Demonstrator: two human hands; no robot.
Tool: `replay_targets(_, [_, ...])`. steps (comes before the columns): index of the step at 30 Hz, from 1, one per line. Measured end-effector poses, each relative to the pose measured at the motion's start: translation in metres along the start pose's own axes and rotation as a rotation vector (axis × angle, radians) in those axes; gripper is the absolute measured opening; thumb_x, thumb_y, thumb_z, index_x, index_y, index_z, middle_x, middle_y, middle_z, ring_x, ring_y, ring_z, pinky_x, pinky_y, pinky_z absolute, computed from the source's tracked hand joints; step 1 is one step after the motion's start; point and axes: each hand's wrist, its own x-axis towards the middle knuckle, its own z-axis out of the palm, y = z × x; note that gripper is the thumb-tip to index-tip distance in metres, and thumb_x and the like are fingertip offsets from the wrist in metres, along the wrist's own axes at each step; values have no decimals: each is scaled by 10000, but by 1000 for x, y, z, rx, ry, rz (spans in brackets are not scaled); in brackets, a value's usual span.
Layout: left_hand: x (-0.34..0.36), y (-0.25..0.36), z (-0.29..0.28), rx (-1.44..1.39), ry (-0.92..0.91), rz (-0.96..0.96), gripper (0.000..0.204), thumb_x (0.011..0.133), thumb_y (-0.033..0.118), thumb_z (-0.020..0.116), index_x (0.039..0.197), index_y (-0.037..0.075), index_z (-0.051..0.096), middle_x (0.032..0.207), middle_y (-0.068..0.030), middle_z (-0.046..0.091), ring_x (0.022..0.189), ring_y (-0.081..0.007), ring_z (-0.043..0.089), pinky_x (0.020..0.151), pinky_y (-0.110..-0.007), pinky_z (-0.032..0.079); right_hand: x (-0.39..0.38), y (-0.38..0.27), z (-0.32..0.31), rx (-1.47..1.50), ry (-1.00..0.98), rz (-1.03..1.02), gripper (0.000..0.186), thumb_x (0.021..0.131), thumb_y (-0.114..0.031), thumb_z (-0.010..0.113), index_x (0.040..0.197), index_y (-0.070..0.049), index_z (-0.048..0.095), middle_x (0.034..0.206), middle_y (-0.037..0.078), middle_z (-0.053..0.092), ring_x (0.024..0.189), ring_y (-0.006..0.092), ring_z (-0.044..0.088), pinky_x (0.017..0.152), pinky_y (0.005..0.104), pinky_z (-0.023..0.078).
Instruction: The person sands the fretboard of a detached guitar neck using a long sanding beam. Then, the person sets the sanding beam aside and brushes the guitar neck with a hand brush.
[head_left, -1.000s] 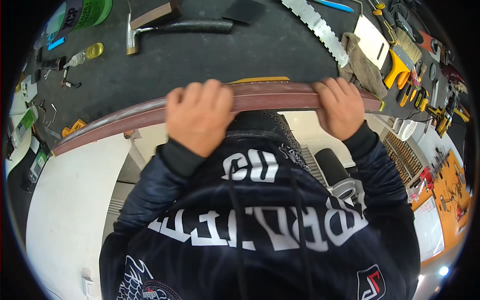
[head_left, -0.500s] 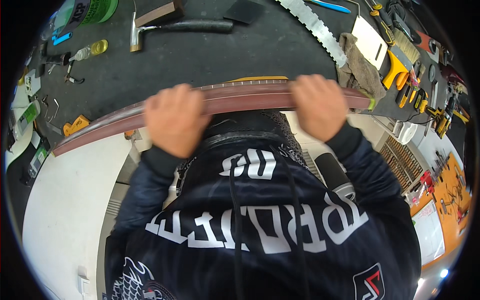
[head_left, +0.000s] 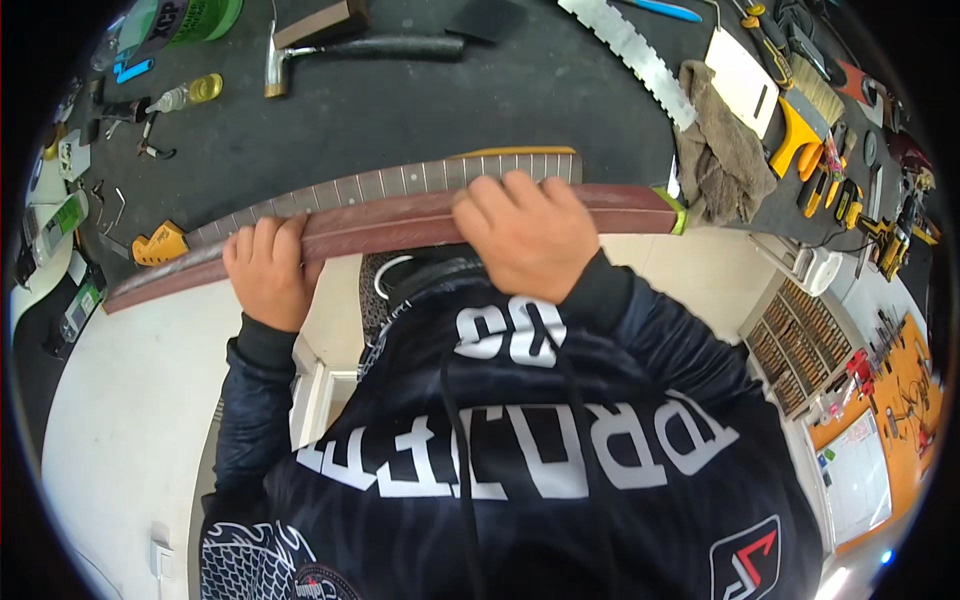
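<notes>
Across the front of the dark workbench runs a long reddish-brown bar [head_left: 400,219], with bright green at its right end. Beyond it lies a dark fretboard [head_left: 360,188] with pale fret lines, partly covered by the bar. My left hand [head_left: 268,270] is closed round the bar left of its middle, fingers over the top and thumb on the near side. Toward the right part, my right hand [head_left: 527,232] grips the bar from above, knuckles up. A yellow edge [head_left: 515,152] shows behind the fretboard, and a yellow notched piece [head_left: 160,245] sits by its left end.
A hammer [head_left: 277,70] lies at the back beside a brown block [head_left: 322,25]. To the right are a notched metal straightedge [head_left: 630,58], a crumpled grey-brown cloth [head_left: 722,150] and a yellow-handled brush [head_left: 797,135]. A small bottle [head_left: 205,88] lies at the left.
Both hands have moved left, the right one farther. The bar's right end has shifted left and nearer me, and more of the fretboard shows behind it.
</notes>
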Motion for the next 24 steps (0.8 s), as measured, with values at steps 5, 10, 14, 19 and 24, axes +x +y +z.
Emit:
replay_targets(5, [35, 91, 6, -58, -9, 48, 555, 649, 250, 862, 1160, 135, 677, 1034, -40, 623, 971, -282, 600, 915, -448, 431, -57, 79, -29, -9, -97, 28, 186, 803, -183, 667, 982, -139, 646, 915, 5, 571, 858, 217, 579, 686, 380, 424])
replay_targets(10, [20, 45, 5, -1, -76, 48, 493, 690, 235, 825, 1153, 141, 686, 991, -40, 601, 938, -286, 593, 882, -442, 428, -41, 39, -10, 14, -65, 51, 176, 804, -192, 673, 968, -140, 634, 890, 3, 543, 834, 211, 563, 690, 380, 424])
replay_targets(14, [0, 5, 5, -25, 2, 46, 451, 682, 208, 815, 1109, 149, 683, 989, -37, 601, 938, -280, 587, 874, -443, 421, -12, 3, -1, 3, -13, 50, 141, 826, -201, 641, 958, -153, 626, 889, 3, 547, 828, 206, 564, 704, 378, 428])
replay_targets(19, [58, 102, 9, -85, 16, 110, 438, 670, 237, 832, 1070, 152, 675, 982, -35, 583, 950, -266, 587, 866, -433, 431, -58, 88, -32, -64, -79, 44, 161, 789, -160, 665, 941, -132, 624, 906, 5, 577, 856, 214, 588, 703, 381, 430])
replay_targets(24, [18, -8, -5, -51, -5, 75, 515, 656, 188, 839, 1142, 106, 691, 994, -76, 592, 944, -305, 585, 852, -438, 425, 8, 7, -1, 27, 16, 29, 151, 788, -164, 662, 932, -144, 622, 892, 1, 569, 840, 217, 584, 691, 378, 431])
